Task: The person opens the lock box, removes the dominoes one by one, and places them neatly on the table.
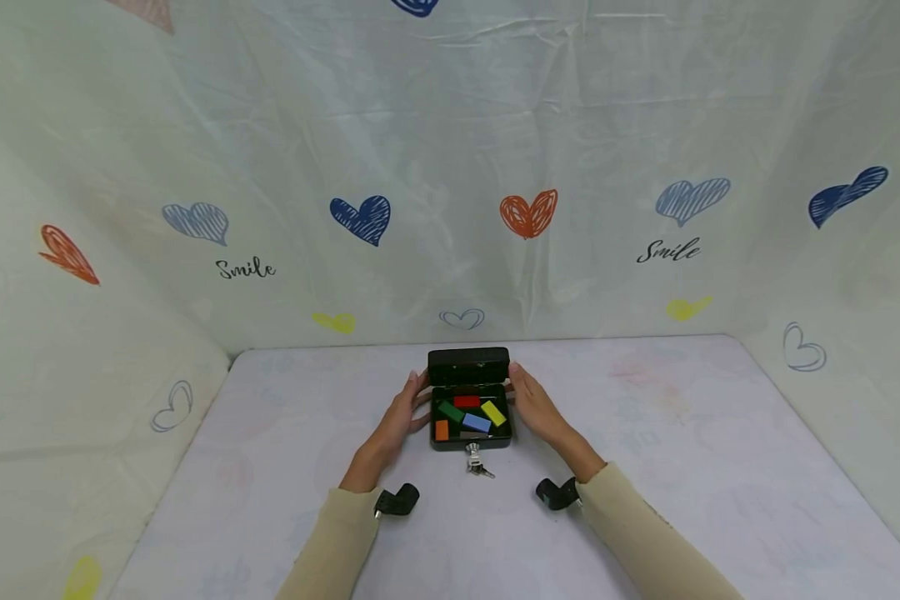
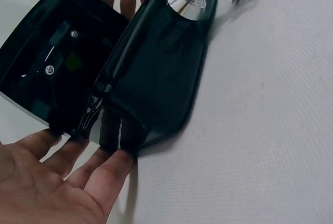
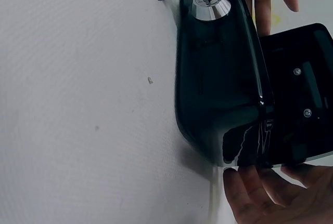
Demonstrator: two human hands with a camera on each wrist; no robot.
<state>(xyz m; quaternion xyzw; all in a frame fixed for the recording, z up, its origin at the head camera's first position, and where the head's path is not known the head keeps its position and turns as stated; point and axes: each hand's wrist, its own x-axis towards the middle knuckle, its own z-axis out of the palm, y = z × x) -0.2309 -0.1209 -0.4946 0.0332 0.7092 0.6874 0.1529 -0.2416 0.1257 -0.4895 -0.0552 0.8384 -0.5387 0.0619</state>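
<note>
1. Two bare hands flank the dark box [image 1: 450,446] in the head view. It sits on the table [image 1: 645,433] at 6 o'clock from the view's middle, its lid [image 1: 468,367] raised at the box's 12. The left hand [image 1: 393,425] touches the box at 9 and the right hand [image 1: 537,410] at 3, well apart, fingers extended rather than wrapped round it. Inside lie matte-looking oblong blocks: red [image 1: 467,402] at 12, yellow [image 1: 493,413] near 2, blue [image 1: 477,423] near 5, orange [image 1: 442,430] at 8, green [image 1: 450,412] at 10. Keys [image 1: 482,471] hang at 6. The box should be stiff and fairly weighty for its size; if tipped, the loose blocks would probably slide.

2. In the left wrist view, the left hand's fingertips rest on the end wall at 7 o'clock, by the hinge line. The wall is glossy enough to mirror them, so it may be slippery to dry skin. Round screw heads [image 2: 74,34] dot the lid at 10; a conical, bright metal lock [image 2: 187,3] stands out at 12.

3. In the right wrist view, the right hand's fingertips meet the opposite end wall at 5. The corners are rounded and smooth, so the best hold is probably low on both end walls, clear of the swinging lid and keys.
</note>
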